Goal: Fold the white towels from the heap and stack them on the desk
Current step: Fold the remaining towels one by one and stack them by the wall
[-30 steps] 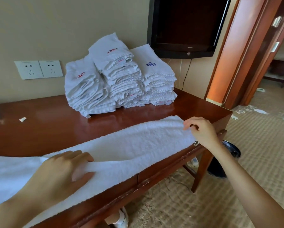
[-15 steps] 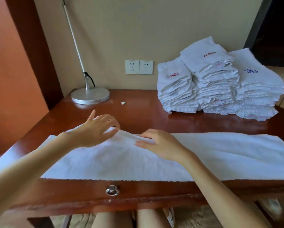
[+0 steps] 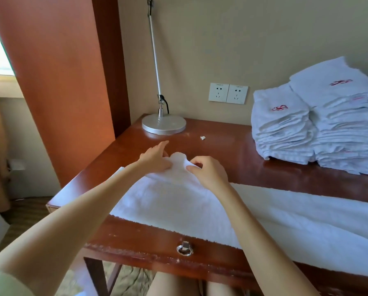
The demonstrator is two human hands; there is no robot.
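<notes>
A long white towel lies along the front of the wooden desk, running off to the right. Its left end is bunched up and lifted a little. My left hand holds that end from the left, thumb under the cloth. My right hand pinches the same raised edge from the right with curled fingers. At the back right stands a stack of folded white towels with red embroidered marks.
A desk lamp with a round silver base stands at the desk's back left, below two wall sockets. A small white scrap lies near it. A drawer ring pull hangs at the front edge. My knees show under the desk.
The view has swung left. Both hands moved to the towel's left end and have lifted and bunched its edge; before, they lay flat on the spread towel.
</notes>
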